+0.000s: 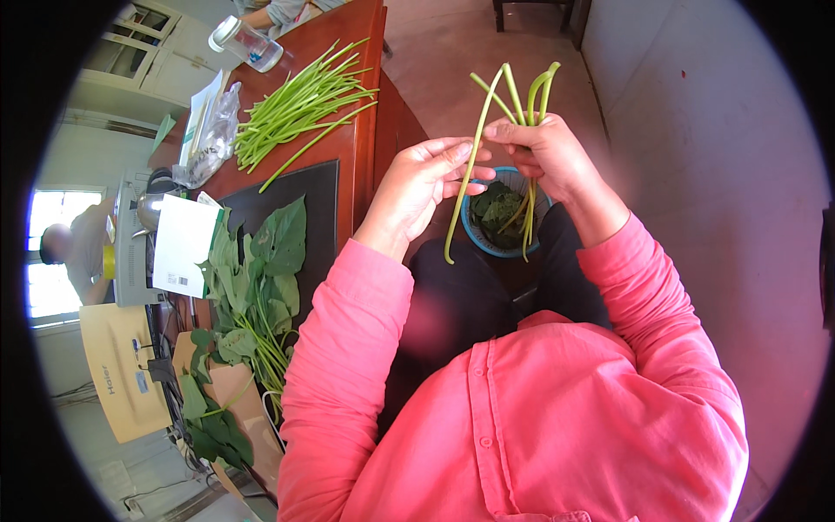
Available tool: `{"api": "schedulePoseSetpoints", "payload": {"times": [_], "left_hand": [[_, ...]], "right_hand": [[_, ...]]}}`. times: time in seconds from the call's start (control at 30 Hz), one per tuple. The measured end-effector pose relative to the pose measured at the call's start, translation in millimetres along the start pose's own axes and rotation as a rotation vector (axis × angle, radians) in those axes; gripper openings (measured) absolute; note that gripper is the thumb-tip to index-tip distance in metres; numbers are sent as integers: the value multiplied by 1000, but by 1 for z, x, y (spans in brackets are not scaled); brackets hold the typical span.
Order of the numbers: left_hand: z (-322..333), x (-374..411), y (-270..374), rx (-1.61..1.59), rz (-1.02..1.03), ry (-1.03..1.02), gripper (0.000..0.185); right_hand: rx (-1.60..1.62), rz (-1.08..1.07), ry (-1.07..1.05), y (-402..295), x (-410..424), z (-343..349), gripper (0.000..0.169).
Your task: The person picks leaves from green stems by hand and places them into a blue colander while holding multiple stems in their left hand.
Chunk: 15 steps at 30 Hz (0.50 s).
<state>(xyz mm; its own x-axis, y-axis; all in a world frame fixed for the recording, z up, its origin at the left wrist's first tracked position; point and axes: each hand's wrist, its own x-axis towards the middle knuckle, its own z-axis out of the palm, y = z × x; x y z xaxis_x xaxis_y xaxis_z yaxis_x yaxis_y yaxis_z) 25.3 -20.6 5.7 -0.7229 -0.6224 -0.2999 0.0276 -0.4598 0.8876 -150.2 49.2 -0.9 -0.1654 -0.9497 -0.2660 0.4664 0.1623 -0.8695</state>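
Note:
My right hand grips a small bunch of green leaf stalks in its fist. Some of them bend over above the fist, and their lower ends hang below it. One long stalk curves over at the top and drops past the fingers of my left hand. The left thumb tip is right beside that stalk, with the other fingers spread behind it; whether they pinch it is unclear. Below both hands, between my knees, a blue plastic basket holds dark green leaves.
On the wooden desk at left lie a pile of bare stalks, leafy stems, a clear bottle and a plastic bag. A metal kettle and a Haier monitor stand farther left. Another person is beyond.

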Motion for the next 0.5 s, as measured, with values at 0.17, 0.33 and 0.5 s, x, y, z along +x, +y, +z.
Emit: {"api": "schedulePoseSetpoints", "payload": {"times": [0.17, 0.33, 0.5], "left_hand": [[1, 0, -1, 49, -12, -79, 23], [2, 0, -1, 56, -16, -5, 22], [0, 0, -1, 21, -12, 19, 21]], "right_hand": [[69, -46, 31, -2, 5, -11, 11], [60, -66, 46, -5, 2, -10, 10], [-12, -107, 39, -8, -2, -12, 12]]}}
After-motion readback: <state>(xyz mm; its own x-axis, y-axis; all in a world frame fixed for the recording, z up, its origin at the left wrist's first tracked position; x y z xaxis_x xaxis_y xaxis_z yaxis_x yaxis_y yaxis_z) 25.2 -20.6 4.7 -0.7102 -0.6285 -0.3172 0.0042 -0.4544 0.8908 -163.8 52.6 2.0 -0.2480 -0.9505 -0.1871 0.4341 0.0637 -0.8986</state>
